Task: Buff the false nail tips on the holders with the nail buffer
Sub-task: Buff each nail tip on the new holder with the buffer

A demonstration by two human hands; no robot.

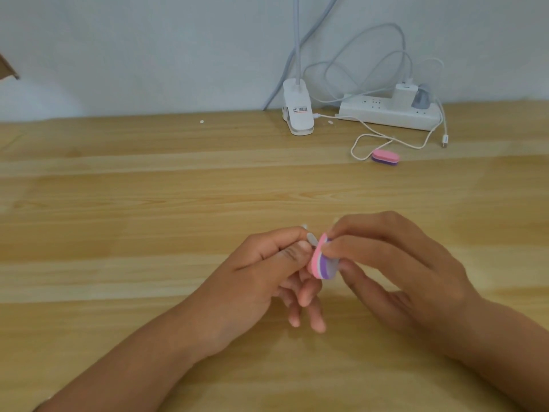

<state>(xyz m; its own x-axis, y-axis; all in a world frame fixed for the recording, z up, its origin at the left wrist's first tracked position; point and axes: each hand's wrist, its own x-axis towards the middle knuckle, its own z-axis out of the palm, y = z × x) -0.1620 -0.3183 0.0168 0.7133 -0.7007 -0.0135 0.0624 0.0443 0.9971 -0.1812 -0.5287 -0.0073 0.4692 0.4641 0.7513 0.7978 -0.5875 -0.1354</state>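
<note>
Buffing a false nail tip (312,241) above the table (148,203), toward its near edge.
Pinching the clear tip between left hand (261,263) thumb and forefinger; gripping the pink-purple nail buffer (322,264) in right hand (395,263) fingertips, against the tip, with a spare buffer (385,158) toward the far right edge.

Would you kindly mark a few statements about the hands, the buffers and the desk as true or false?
1. The right hand pinches a pink, white and purple nail buffer. True.
2. The left hand is open and holds nothing. False: its fingers and thumb grip a small pale nail tip right beside the buffer's pink face.
3. A second buffer lies on the table next to a loop of white cable. True.
4. The power strip has nothing plugged into it. False: a white charger sits in it.
</note>
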